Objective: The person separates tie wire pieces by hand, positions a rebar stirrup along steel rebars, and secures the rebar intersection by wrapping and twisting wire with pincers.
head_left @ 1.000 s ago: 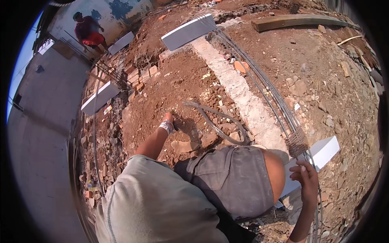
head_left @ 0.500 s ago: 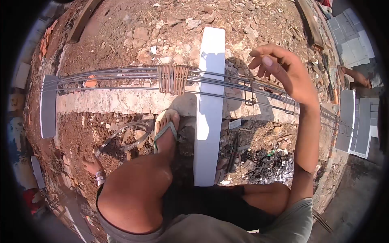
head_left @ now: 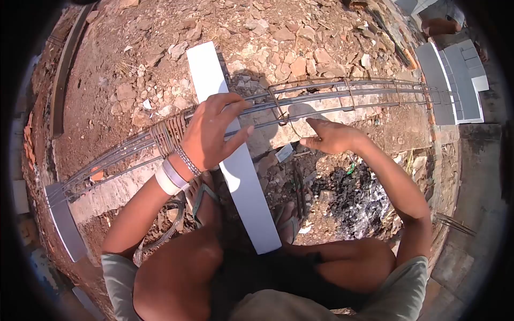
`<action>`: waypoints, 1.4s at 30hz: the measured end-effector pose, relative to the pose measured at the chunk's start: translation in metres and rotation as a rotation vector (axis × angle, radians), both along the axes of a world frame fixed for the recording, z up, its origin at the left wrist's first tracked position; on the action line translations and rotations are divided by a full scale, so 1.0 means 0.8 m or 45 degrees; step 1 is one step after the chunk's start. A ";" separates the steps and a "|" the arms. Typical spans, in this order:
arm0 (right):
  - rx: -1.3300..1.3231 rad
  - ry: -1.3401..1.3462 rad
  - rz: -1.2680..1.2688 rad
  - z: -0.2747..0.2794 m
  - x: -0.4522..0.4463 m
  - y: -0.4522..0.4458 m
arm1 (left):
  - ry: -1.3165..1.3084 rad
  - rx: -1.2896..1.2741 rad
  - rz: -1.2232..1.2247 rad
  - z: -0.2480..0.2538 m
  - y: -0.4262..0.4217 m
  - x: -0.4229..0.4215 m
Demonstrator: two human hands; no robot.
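Long steel bars (head_left: 316,99) run across the view, resting over a white block (head_left: 243,179). My left hand (head_left: 209,134), with bands round its wrist, is over the bars and the block, thumb and fingers apart. To its left, a bundle of brown rings (head_left: 167,134) surrounds the bars. My right hand (head_left: 337,138) is just below the bars, its thumb and fingers closed round a thin wire (head_left: 294,128). That wire runs up to a rusty stirrup (head_left: 277,105) on the bars.
More blocks lie under the bar ends at left (head_left: 65,222) and right (head_left: 435,83). A wooden beam (head_left: 67,75) lies at upper left. Dark ash (head_left: 350,200) and rubble are below the bars, near my feet. Part of another person (head_left: 441,25) shows at upper right.
My left hand has come up from the loop of wire on the ground to the bars. My right hand has moved down and closed on the thin wire. The view has turned.
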State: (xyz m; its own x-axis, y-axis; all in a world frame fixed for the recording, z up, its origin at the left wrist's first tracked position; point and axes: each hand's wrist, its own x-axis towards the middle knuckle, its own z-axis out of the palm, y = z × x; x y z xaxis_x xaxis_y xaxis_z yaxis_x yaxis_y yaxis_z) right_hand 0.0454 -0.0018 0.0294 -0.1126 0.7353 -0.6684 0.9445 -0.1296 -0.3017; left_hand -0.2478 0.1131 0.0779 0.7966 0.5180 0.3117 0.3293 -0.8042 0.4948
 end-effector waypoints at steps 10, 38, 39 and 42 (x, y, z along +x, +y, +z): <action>0.569 1.286 -0.873 -0.103 -0.033 -0.018 | 0.000 0.085 -0.310 -0.067 0.020 0.095; 0.442 1.598 -1.211 -0.110 -0.048 -0.010 | -0.088 0.187 -0.622 -0.096 0.046 0.113; 0.473 1.539 -1.217 -0.113 -0.052 -0.006 | -0.093 0.293 -0.652 -0.096 0.048 0.112; 0.544 1.377 -1.195 -0.113 -0.066 0.000 | -0.115 0.460 -0.690 -0.092 0.046 0.111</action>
